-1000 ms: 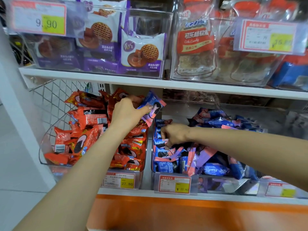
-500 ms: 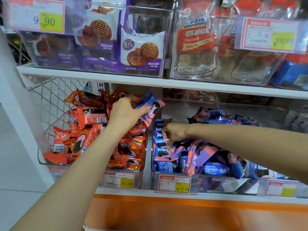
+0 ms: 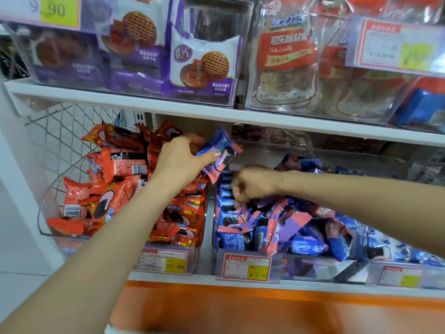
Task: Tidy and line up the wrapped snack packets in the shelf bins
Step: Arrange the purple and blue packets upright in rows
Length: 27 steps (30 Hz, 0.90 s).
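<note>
Blue packet is pinched in left hand, held above orange bin. At five o'clock, right hand is curled into blue bin; its grip cannot be told. So lightly pinched over the divide, the packet could be dropped among the orange ones.

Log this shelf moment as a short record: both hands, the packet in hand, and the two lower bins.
left hand: grips a blue-and-pink packet above the orange packets
right hand: fingers curled down into the blue packets; grip hidden
left bin: orange packets heaped, facing all ways
right bin: blue packets, some upright in a row at its left edge, the rest jumbled
price tag: on the left bin's front, reads 27.80
</note>
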Motion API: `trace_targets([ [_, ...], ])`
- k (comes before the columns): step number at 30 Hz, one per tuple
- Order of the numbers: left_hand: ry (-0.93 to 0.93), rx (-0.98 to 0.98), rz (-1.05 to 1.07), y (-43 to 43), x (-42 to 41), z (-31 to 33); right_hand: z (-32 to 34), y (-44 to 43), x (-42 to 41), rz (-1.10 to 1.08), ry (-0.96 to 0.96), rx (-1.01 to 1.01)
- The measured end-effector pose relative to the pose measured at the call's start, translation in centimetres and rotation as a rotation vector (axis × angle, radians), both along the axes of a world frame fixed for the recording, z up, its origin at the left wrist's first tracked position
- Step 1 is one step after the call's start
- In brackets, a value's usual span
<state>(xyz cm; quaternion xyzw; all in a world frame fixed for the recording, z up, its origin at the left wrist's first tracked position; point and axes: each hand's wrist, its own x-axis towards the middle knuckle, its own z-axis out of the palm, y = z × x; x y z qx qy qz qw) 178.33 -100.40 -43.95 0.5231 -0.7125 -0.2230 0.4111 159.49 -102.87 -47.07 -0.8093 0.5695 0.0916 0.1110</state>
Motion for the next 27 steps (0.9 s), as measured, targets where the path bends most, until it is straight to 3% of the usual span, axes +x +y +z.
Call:
trace_targets([
  [4,-0.009,0.002,0.003,-0.1,-0.1,-0.1,-0.9,1.2,0.2,0.024,0.115,0.128],
  [10,0.006,0.011,-0.005,0.0,-0.2,-0.1,-3.3,1.1,0.6,-0.024,0.025,0.241],
  [17,0.012,0.016,-0.002,0.0,-0.3,0.0,-2.8,0.4,0.7,-0.086,0.246,-0.062],
  [27,0.038,0.002,-0.08,0.9,-1.3,0.6,-1.0,0.5,0.3,-0.024,0.33,-0.036],
])
